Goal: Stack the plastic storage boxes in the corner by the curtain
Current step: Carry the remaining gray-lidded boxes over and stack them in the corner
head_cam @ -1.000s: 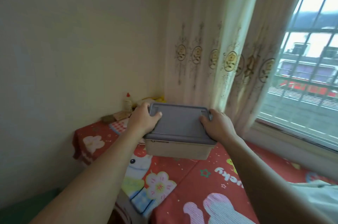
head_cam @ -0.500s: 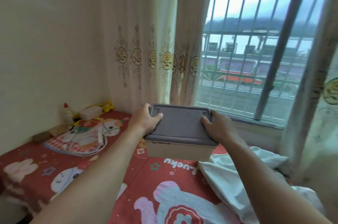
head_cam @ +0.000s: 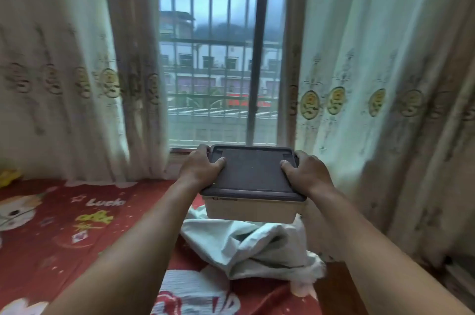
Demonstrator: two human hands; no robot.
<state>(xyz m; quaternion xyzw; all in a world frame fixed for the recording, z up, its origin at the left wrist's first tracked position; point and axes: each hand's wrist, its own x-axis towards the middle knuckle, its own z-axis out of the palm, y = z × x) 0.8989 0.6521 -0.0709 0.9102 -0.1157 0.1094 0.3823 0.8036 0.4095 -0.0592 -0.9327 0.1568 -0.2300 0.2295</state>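
Daylight enters through the barred window [head_cam: 218,57] at centre, grey and overcast, so the room is fairly dim and cool in tone. The dark lid of the storage box [head_cam: 253,173] is backlit and nearly black, with little surface detail. The curtains [head_cam: 385,83] glow pale where light passes through the cloth and darken toward the frame's sides. Motion blur smears the curtain patterns and the red bedsheet [head_cam: 77,224]. Wide-angle distortion bends the forearms and the curtains outward at the edges. There is no harsh glare.
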